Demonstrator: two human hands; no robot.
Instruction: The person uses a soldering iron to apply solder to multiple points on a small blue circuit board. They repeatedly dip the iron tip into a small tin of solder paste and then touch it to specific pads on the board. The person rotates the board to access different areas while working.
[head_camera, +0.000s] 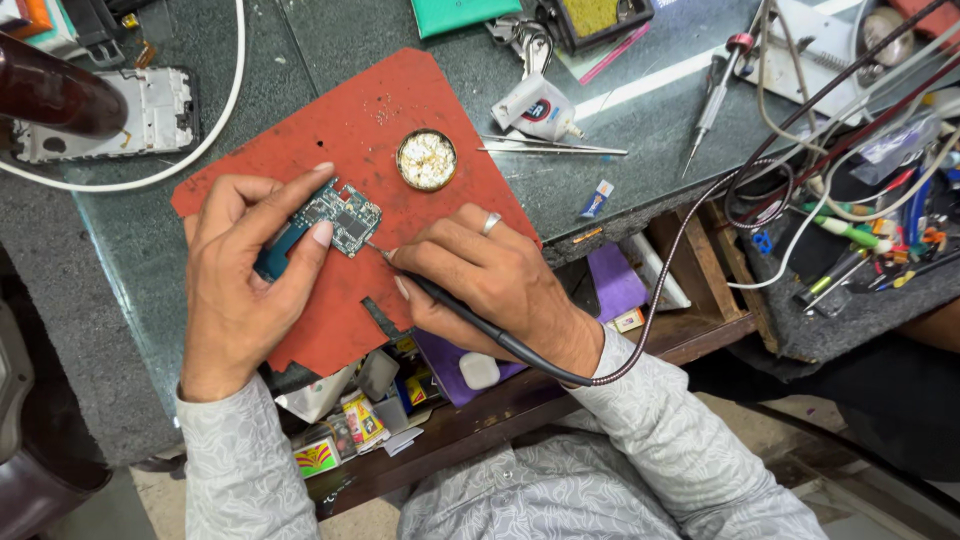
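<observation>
A small green circuit board (340, 217) is pinned flat on a worn red mat (420, 210) by the left hand (245, 280), whose forefinger and thumb are pressed against its far and near edges. A thin black soldering iron (470, 318) is grasped pen-fashion in the right hand (490, 280), fingers clenched round the shaft, a ring seen on one finger. The board lies just to the left of that grip, and the iron's long axis runs from the near right up to the far left, so that its tip (372, 245) is brought to the board's right edge; whether it touches cannot be told. The iron's braided cord (660, 300) is led off to the right. Just beyond the board, on the mat, a round brass tin (426, 159) of tip-cleaning wool is set, apart from both hands. Tweezers (550, 148) lie farther right on the grey bench (640, 120), and a phone frame (110, 115) at far left. Nothing stands between tip and board.
</observation>
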